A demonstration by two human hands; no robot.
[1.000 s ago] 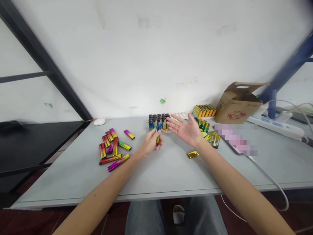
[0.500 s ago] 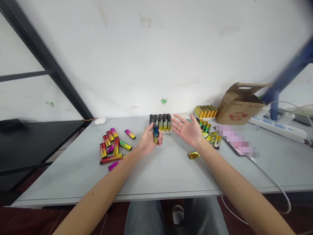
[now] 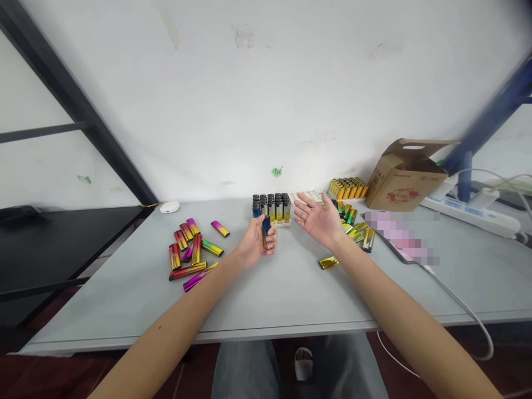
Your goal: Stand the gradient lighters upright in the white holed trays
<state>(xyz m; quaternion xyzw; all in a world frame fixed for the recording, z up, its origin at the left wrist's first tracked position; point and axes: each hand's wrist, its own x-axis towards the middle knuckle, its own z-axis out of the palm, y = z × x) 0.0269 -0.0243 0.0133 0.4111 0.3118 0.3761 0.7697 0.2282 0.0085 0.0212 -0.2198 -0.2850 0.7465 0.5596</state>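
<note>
My left hand (image 3: 254, 243) is closed around an upright lighter (image 3: 266, 226) with a blue-to-yellow metallic body. My right hand (image 3: 319, 220) is held open, palm up and fingers spread, with nothing in it. Just behind the left hand stands a white rack (image 3: 284, 224) filled with rows of black-topped lighters (image 3: 272, 208). Shiny red, yellow and purple lighter cases (image 3: 185, 250) lie in a loose group left of my left hand. Green and gold cases (image 3: 356, 233) lie beyond my right wrist, partly hidden by it, and a single gold case (image 3: 328, 263) lies beside that forearm.
A second rack of yellow cylinders (image 3: 348, 189) stands by the wall, next to an open cardboard box (image 3: 409, 180). A phone (image 3: 397, 235) with a white cable and a power strip (image 3: 474, 215) lie to the right. At the back left sits a small white case (image 3: 169, 207).
The lighter in my left hand has turned slightly and dropped a little, and a blue lighter in the rack's left corner now shows. My right hand stays open, almost unmoved.
</note>
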